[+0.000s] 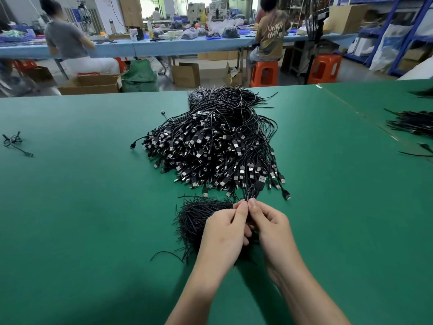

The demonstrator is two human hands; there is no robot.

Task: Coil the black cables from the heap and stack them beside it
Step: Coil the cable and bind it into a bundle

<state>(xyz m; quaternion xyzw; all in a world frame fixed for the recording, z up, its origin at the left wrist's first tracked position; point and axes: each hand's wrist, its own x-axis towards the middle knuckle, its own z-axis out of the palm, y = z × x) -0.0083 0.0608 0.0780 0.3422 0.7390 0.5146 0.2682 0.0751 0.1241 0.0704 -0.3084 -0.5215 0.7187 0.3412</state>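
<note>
Fingertips [242, 208] of left hand [225, 233] and right hand [269, 228] in a tight pinch on one black cable [251, 193] before the heap [210, 146].

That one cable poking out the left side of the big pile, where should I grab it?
Pinch its plug end, coming from the left over the green mat. The plug is chunky and lies clear of the heap, while the thin cord behind it runs in among the other cables, where a grip would likely snag.

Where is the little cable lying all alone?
The lone cable lies at the far left of the green table in the head view, well left of the big cable heap.
</note>
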